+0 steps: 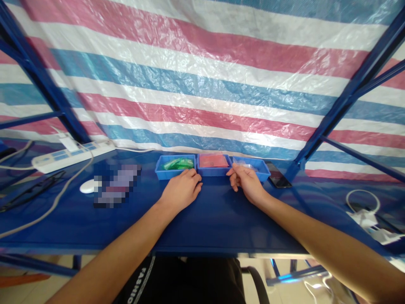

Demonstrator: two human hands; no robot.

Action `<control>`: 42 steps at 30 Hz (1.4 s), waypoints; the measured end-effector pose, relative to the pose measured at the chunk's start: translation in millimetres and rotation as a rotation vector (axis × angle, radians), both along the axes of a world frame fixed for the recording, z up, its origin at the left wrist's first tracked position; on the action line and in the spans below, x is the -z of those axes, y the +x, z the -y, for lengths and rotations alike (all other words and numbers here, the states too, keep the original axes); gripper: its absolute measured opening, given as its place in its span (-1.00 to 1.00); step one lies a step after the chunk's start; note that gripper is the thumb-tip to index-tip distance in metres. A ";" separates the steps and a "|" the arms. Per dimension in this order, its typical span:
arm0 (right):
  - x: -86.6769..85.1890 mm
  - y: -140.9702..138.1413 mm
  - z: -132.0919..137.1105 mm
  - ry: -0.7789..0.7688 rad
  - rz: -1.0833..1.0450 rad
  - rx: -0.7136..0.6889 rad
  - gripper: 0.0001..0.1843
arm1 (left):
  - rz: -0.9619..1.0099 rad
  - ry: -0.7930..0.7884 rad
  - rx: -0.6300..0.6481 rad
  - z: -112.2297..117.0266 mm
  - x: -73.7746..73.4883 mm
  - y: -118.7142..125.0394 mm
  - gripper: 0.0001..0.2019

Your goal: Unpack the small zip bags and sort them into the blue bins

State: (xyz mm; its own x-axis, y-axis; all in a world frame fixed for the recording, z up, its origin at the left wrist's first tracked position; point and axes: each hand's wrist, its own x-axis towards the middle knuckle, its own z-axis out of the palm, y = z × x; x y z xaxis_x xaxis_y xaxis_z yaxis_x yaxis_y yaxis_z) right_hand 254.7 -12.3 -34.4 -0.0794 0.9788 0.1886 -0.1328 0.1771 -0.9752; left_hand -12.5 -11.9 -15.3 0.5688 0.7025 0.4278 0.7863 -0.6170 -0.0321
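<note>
Three small blue bins stand side by side on the blue table. The left bin [164, 174] holds green plastic packets [179, 164], and the middle bin [215, 171] holds flat red-pink packets [213, 160]. Clear plastic pieces [249, 165] lie in the right bin [263, 174]. My left hand [182, 190] rests in front of the left bin, fingers loosely bent, with nothing seen in it. At the front of the right bin, my right hand [248, 181] has its thumb and fingers curled together; whatever is between them, if anything, is hidden.
A dark phone [278, 175] lies right of the bins. To the left are a pixelated object [118, 185], a white rounded item [88, 186], a power strip [76, 156] and cables. A white charger with cable [363, 217] sits far right. Striped sheeting [202, 84] hangs behind.
</note>
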 end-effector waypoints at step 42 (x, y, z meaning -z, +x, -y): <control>1.9 -0.4 -1.2 -0.012 0.036 -0.066 -0.42 | 0.180 -0.258 0.442 10.1 -9.6 7.0 -0.58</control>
